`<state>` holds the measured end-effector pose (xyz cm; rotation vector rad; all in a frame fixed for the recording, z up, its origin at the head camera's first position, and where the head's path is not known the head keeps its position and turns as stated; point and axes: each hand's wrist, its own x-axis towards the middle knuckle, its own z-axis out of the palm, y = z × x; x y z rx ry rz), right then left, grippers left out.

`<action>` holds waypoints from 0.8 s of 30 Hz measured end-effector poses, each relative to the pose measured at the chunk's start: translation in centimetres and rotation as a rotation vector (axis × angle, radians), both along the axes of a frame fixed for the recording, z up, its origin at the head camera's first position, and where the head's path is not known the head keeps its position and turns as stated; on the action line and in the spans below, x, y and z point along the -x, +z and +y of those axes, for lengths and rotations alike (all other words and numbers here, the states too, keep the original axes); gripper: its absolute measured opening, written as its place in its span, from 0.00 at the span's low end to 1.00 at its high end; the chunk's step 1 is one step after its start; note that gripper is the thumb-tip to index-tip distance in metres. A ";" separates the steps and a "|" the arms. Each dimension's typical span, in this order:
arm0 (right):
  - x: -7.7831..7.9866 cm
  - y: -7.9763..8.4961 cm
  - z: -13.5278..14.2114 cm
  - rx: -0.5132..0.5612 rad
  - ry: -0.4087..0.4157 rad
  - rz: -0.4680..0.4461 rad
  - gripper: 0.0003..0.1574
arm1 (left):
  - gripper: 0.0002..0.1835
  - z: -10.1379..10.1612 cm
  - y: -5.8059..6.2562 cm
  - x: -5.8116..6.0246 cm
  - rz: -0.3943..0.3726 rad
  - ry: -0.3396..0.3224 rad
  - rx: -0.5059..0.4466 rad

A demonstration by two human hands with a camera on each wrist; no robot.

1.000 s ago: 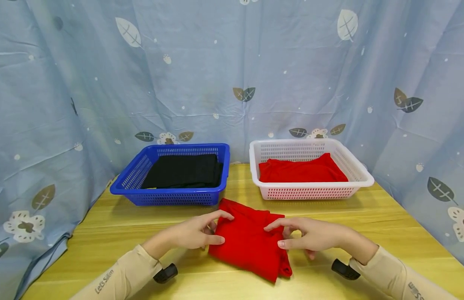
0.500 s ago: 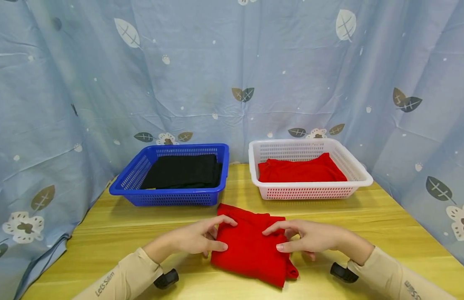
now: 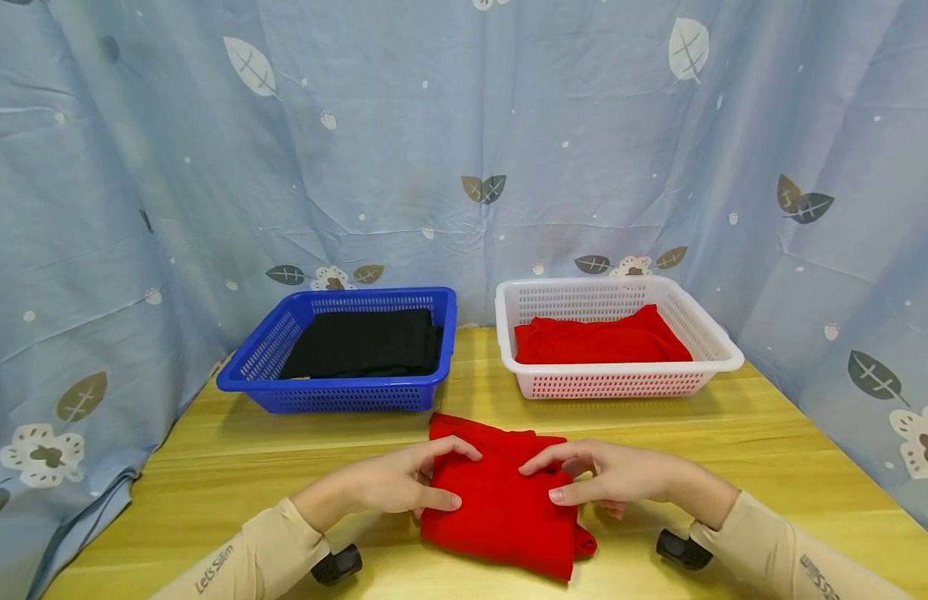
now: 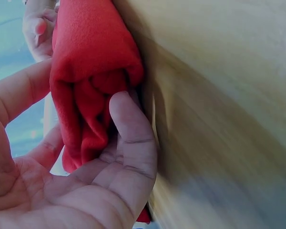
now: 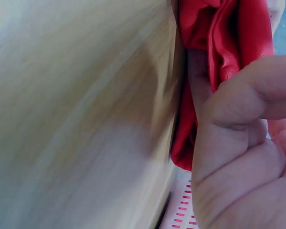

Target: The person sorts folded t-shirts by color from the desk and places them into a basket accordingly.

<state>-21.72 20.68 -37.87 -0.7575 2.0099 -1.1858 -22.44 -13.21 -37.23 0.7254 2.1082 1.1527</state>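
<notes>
A folded red cloth point(image 3: 501, 508) lies on the wooden table in front of me, slightly askew, with layered edges at its sides. My left hand point(image 3: 396, 479) grips its left side, thumb and index finger on top. In the left wrist view, other fingers point(image 4: 133, 124) curl against the cloth's folded end point(image 4: 95, 43). From the right, my right hand point(image 3: 621, 479) holds the opposite side, thumb and index finger over the top. The right wrist view shows a finger tucked under the cloth's layers point(image 5: 224, 43); some fingertips are hidden there.
Behind the cloth at left stands a blue basket point(image 3: 336, 383) holding folded black cloth point(image 3: 362, 342). A white basket point(image 3: 621, 368) at back right holds another red cloth point(image 3: 602, 340). A patterned blue curtain point(image 3: 403, 125) hangs round the wooden table point(image 3: 283, 467).
The red cloth has turned a little and shifted slightly toward me, its near corner moving right. My left hand has moved right and my right hand slightly left, both farther onto it.
</notes>
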 end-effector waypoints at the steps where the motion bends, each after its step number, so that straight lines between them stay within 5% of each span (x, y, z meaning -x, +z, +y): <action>1: 0.0 0.0 0.0 0.009 0.004 -0.004 0.26 | 0.26 0.0 0.0 0.0 -0.003 0.000 -0.001; 24: 0.1 -0.5 -0.6 0.037 -0.018 -0.049 0.25 | 0.24 0.1 -0.4 -0.2 -0.039 0.016 -0.023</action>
